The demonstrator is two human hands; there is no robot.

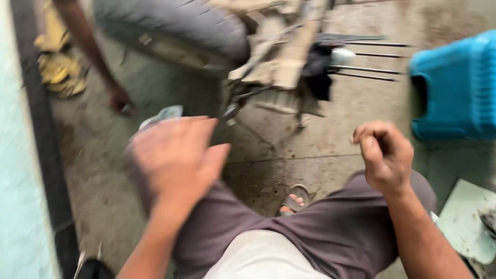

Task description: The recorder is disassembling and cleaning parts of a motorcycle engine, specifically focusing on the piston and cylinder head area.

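The left hand [175, 160] is blurred; its grip looks released, fingers spread and together, palm down above the left knee of the grey trousers [320, 227]. Just behind its fingertips a pale, crumpled piece [164, 114] shows, but I cannot tell if the hand touches it. The right hand [385, 155] has a clenched grip, the fingers curled into a loose fist above the right knee; I cannot tell if something small is inside.

Between the 2 knees, lower on the concrete floor [289, 139], 1 foot in a sandal [295, 199] is visible. Beyond the knees lies a dark tyre [175, 28], and right of the tyre a dirty metal frame part [287, 57] with a black cloth [318, 72] and several thin metal rods [372, 62]. Far right of the tyre stands a blue plastic stool [457, 85]. Left of the tyre, another person's hand [120, 98] reaches down to the floor, near a yellow crumpled thing [59, 67].
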